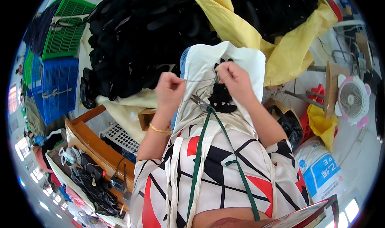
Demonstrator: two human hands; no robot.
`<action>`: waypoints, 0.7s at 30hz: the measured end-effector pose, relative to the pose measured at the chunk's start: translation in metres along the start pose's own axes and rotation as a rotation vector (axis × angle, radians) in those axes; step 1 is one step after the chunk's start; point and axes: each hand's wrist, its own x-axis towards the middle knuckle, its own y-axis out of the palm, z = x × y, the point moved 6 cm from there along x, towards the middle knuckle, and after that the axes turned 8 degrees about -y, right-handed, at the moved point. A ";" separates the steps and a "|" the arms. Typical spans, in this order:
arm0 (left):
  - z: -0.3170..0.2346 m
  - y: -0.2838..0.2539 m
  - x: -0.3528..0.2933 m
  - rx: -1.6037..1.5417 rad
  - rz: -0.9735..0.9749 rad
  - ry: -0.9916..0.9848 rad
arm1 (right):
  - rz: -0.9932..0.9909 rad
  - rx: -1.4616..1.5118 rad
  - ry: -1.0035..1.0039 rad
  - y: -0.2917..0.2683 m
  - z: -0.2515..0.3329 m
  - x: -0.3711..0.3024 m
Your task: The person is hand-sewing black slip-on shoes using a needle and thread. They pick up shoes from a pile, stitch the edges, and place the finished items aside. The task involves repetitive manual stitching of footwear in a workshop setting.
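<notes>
Both hands are raised over the white cloth [252, 71] across my lap, with a thin dark cord [200, 80] stretched between them. My left hand [170, 90] pinches one end of the cord. Opposite it, my right hand [234, 79] is closed on the cord, thumb and fingertips together. Just below lies a bunch of small black pieces [221, 96] on the cloth; their exact kind is unclear, and my right hand covers part of them. Small metal scissors [200, 102] hang from a green ribbon [200, 147] and rest on my lap beside the bunch.
A large heap of black pieces [148, 39] spreads ahead, next to a yellow sheet [244, 27]. Green [66, 31] and blue crates [56, 87] stand at the left, near a wooden drawer [96, 143]. To the right are a white fan [353, 96] and a plastic sack [317, 172].
</notes>
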 end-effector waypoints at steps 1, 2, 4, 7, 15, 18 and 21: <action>0.013 -0.012 0.009 -0.033 -0.017 0.039 | -0.061 0.188 0.099 -0.014 -0.005 0.001; 0.009 -0.025 0.015 -0.058 -0.048 0.010 | -0.122 0.264 0.102 -0.039 -0.007 0.002; 0.025 -0.061 0.033 -0.036 -0.104 0.001 | -0.285 0.396 0.121 -0.100 -0.014 0.002; 0.048 -0.123 0.052 0.172 -0.251 0.047 | -0.604 0.769 0.181 -0.202 -0.034 -0.004; 0.070 -0.177 0.085 0.402 -0.376 -0.039 | -0.963 0.978 -0.018 -0.432 -0.038 -0.090; 0.079 -0.171 0.085 0.413 -0.336 -0.081 | -1.151 0.832 -0.039 -0.443 -0.042 -0.105; 0.094 -0.156 0.088 0.319 -0.250 -0.126 | -1.208 0.789 -0.037 -0.464 -0.066 -0.118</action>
